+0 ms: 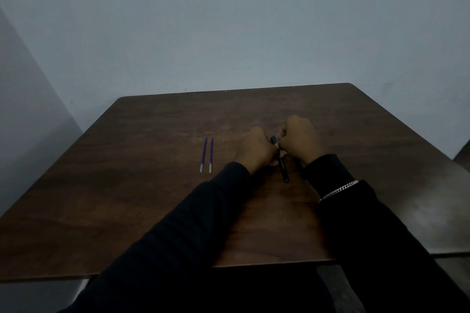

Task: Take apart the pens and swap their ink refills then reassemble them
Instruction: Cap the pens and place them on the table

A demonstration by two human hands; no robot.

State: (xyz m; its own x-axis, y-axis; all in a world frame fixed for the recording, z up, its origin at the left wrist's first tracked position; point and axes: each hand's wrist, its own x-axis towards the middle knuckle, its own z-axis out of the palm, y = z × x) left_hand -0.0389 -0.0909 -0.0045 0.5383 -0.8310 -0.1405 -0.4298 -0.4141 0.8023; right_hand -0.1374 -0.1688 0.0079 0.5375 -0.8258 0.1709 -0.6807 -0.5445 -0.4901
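Both hands meet over the dark brown wooden table (pixel 152 198), just right of the two slim purple ink refills (pixel 208 154). Those lie side by side, parallel, pale tips toward the person, probably parked there to keep them from rolling. The left hand (pixel 255 150) and right hand (pixel 298 140) have their fingers curled tight on a dark slender pen barrel (pixel 282 165), angled with one end resting near the table, seemingly twisting or pulling a part free.

Left hand (pixel 255 148) and right hand (pixel 297 141) fisted, knuckles up, touching, both dark-sleeved forearms extended forward
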